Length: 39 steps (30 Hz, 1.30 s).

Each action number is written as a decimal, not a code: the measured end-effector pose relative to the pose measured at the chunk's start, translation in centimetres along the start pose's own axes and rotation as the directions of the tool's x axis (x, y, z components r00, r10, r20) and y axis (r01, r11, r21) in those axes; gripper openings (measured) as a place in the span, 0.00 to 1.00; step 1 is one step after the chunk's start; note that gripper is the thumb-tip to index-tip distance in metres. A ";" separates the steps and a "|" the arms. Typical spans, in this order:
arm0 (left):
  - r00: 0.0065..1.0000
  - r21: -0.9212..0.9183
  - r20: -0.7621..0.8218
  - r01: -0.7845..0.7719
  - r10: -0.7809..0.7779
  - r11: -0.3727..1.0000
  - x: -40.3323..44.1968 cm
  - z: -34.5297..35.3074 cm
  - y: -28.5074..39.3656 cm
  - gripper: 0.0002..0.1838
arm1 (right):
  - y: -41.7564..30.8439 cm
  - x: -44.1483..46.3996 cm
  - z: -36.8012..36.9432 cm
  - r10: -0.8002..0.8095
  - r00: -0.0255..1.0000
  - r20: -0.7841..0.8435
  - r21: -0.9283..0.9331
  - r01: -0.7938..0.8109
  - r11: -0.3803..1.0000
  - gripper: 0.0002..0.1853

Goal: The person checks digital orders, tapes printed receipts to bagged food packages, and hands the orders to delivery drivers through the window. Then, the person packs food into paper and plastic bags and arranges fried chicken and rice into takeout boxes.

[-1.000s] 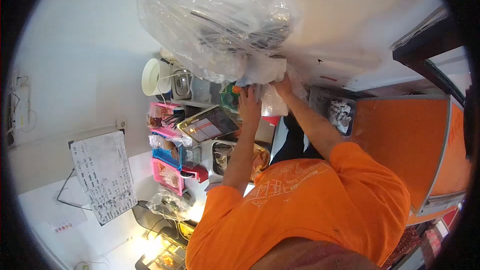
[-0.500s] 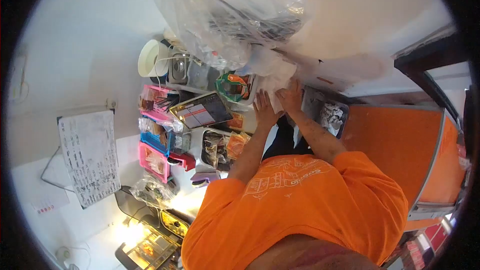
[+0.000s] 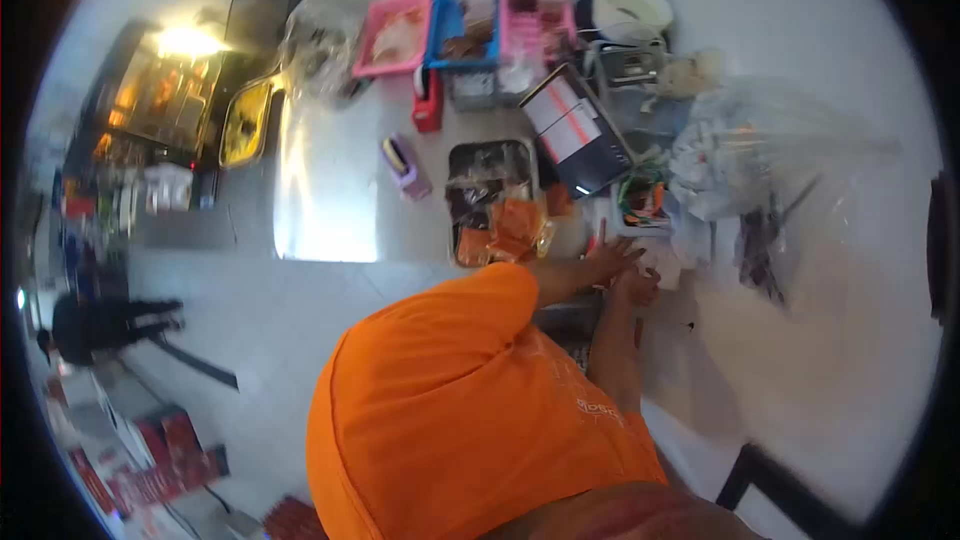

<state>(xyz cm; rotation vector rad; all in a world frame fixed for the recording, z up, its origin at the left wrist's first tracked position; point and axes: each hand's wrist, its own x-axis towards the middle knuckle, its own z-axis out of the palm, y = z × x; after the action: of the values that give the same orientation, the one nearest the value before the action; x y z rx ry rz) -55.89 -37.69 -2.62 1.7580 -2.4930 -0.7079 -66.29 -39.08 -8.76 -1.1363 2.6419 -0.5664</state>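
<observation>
My left hand (image 3: 614, 260) lies at the near edge of a white sheet (image 3: 664, 264), fingers stretched out over it. Just beside it, my right hand (image 3: 637, 286) has its fingers curled in at the same sheet's edge. Whether the sheet is paper or thin plastic cannot be made out. Near the hands stands a container with a green and orange bag (image 3: 642, 198). A tablet (image 3: 578, 130) with a lit screen leans close to it. Left of my left hand, a metal tray (image 3: 455, 172) holds dark and orange packets (image 3: 517, 224).
Pink (image 3: 394, 35) and blue (image 3: 464, 28) baskets line the back of the metal counter (image 3: 335, 170). A purple tape dispenser (image 3: 405, 168) sits on the counter. Clear plastic bags (image 3: 745, 155) hang by the wall at right. A person (image 3: 95, 325) is at far left.
The view has swung round to the left, bringing the counter, floor and another person into sight. My right hand's fingers, flat on the white sheet before, are now curled.
</observation>
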 end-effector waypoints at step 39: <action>0.555 -0.797 -0.407 0.172 -0.725 0.579 -75.8 -0.8 -19.5 0.22 | -5.1 -56.9 1.3 -0.790 -0.254 0.558 0.829 0.209 0.519 0.07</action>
<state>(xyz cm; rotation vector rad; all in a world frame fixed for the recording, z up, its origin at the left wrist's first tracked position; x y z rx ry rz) -10.31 24.76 9.59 1.8742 -0.9859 -0.6414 -23.77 -1.03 -5.44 -1.6257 0.5224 -0.2247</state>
